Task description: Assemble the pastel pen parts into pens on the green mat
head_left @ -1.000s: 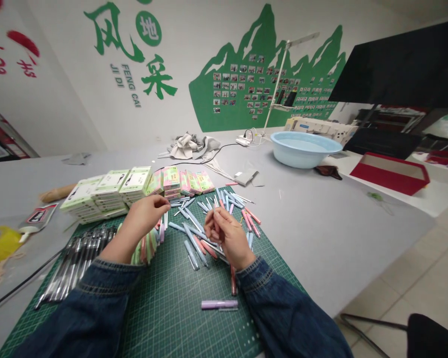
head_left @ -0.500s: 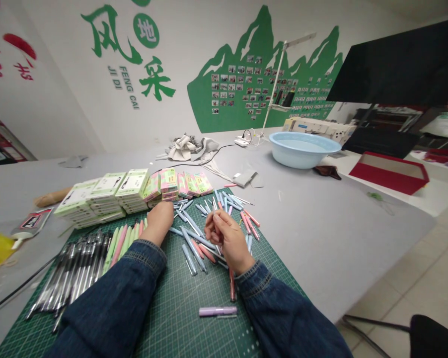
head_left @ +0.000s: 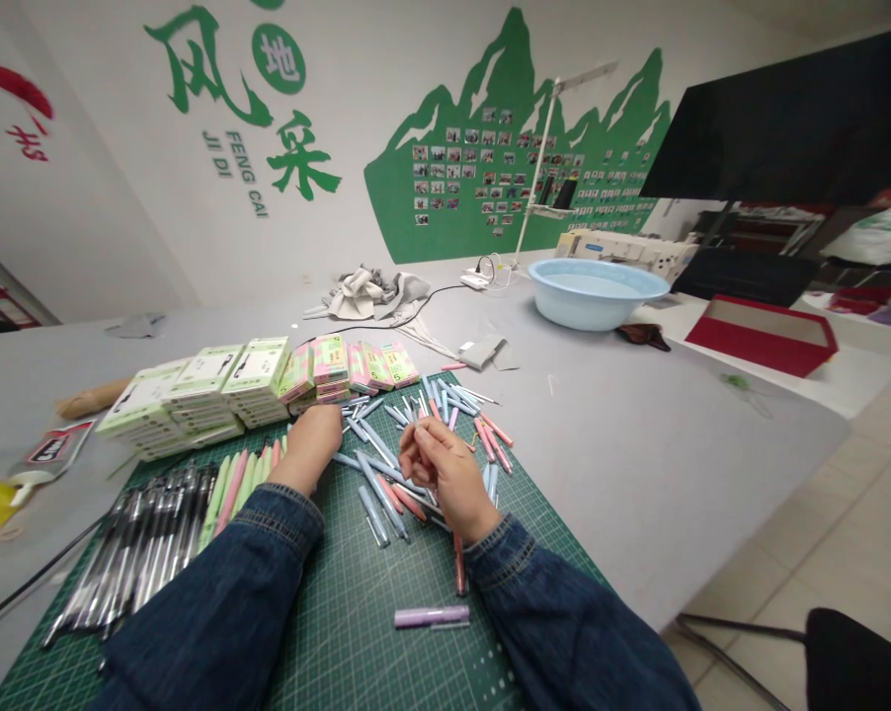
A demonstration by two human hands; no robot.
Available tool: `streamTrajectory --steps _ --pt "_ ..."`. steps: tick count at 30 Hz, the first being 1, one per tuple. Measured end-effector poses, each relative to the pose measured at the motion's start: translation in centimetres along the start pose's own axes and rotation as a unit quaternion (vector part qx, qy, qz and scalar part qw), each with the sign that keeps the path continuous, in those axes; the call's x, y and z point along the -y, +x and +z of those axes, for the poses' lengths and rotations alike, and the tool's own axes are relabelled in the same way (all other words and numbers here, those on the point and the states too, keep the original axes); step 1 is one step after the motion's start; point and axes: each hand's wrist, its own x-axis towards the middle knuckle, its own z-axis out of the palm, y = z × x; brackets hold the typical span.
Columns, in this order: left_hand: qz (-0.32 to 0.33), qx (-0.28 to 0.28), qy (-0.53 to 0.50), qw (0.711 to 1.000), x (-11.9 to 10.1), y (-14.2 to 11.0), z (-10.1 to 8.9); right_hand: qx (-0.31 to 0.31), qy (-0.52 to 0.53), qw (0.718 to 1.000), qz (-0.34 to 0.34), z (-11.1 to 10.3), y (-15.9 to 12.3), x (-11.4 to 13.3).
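Observation:
My left hand (head_left: 311, 446) reaches over the far part of the green cutting mat (head_left: 349, 632), by the pink-and-green boxes (head_left: 330, 357). Its fingers are hidden behind the back of the hand. Above a loose pile of pen parts, my right hand (head_left: 449, 479) is closed, thumb against the curled fingers; whatever lies between them is too small to make out. Blue pen barrels (head_left: 375, 502) and coral ones (head_left: 410, 502) lie scattered around and under it. A lilac pen cap (head_left: 432, 617) rests nearer to me. Green and pink pens (head_left: 232, 486) are lined up left of my left hand.
Black-and-clear pens (head_left: 138, 538) lie in a row on the left of the mat. White-green boxes (head_left: 257, 370) are stacked behind them. A glue tube (head_left: 54, 449) lies far left. Across the grey table (head_left: 608, 434) stand a blue basin (head_left: 598, 296) and a red box (head_left: 761, 341).
The view has shifted slightly, moving the scene a little to the left. Both hands keep nearly the same places and poses.

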Motion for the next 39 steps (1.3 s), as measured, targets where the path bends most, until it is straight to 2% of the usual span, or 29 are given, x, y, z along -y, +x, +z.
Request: streamTrajectory --steps 4,7,9,10,11,13,14,15,16,18,23,30,35,39 --pt "-0.003 -0.019 -0.016 1.000 -0.2 -0.5 -0.3 0.011 -0.014 1.000 0.000 0.0 0.0 -0.1" --pt "-0.007 -0.051 -0.032 0.998 -0.4 -1.2 -1.4 0.012 -0.022 1.000 -0.001 0.1 0.0 -0.3" --pt "0.004 -0.101 -0.117 0.988 -1.0 -2.2 -2.5 0.012 -0.024 1.000 0.000 0.2 -0.1 -0.4" --pt "0.019 -0.130 -0.210 0.969 -1.5 -2.9 -3.2 0.015 -0.023 1.000 0.001 0.2 -0.1 -0.4" --pt "0.034 -0.154 -0.344 0.926 -2.1 -3.6 -3.9 0.019 -0.021 1.000 0.005 0.3 -0.1 -0.4" --pt "0.065 -0.130 -0.583 0.799 -3.6 -5.3 -5.2 0.027 -0.017 0.999 0.014 0.6 -0.2 -0.3" --pt "0.074 -0.110 -0.661 0.739 -4.4 -6.1 -5.7 0.029 -0.016 0.999 0.019 0.7 -0.2 -0.3" --pt "0.076 -0.085 -0.710 0.695 -5.0 -6.8 -6.2 0.030 -0.016 0.999 0.024 0.8 -0.2 -0.2" --pt "0.075 -0.065 -0.742 0.663 -5.6 -7.4 -6.6 0.030 -0.017 0.999 0.027 0.9 -0.3 -0.2" --pt "0.079 -0.038 -0.765 0.638 -6.3 -8.2 -7.1 0.030 -0.020 0.999 0.027 1.0 -0.3 -0.1" --pt "0.108 -0.034 -0.749 0.653 -6.5 -8.6 -7.3 0.029 -0.024 0.999 0.023 1.0 -0.3 -0.2" --pt "0.122 -0.055 -0.699 0.702 -6.7 -9.0 -7.6 0.021 -0.029 0.999 0.031 1.1 -0.3 0.0" --pt "0.102 -0.079 -0.702 0.701 -6.8 -9.2 -8.0 0.021 -0.029 0.999 0.029 1.2 -0.3 0.2" --pt "0.113 -0.079 -0.689 0.711 -6.8 -9.2 -8.0 0.020 -0.029 0.999 0.032 1.2 -0.3 0.2"
